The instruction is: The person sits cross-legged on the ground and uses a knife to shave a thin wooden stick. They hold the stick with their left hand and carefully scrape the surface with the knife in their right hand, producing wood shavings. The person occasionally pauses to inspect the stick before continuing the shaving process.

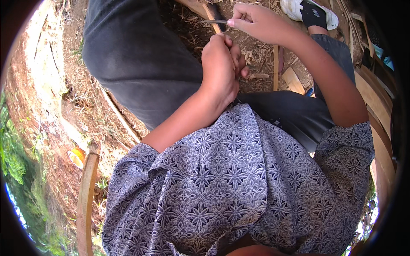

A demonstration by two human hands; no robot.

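My left hand point(221, 57) is closed round the lower end of a narrow light wooden strip point(217, 28), its fingers curled towards my right side. The strip points up and away from me, past my left knee. Just beyond, my right hand point(252, 20) pinches a thin dark blade-like tool point(212, 21) between thumb and fingers. The tool lies crosswise over the strip, a short way above my left hand. Most of its handle end is hidden in my right fingers, and its exact kind is not clear.
Wood shavings and straw cover the brown ground. A flat wood offcut point(293, 80) and a thin stick point(276, 68) lie right of my hands. Curved boards point(376, 96) stand at the right edge. A wooden post point(86, 200) and an orange object point(77, 157) are at left. A white shoe point(294, 7) shows at top right.
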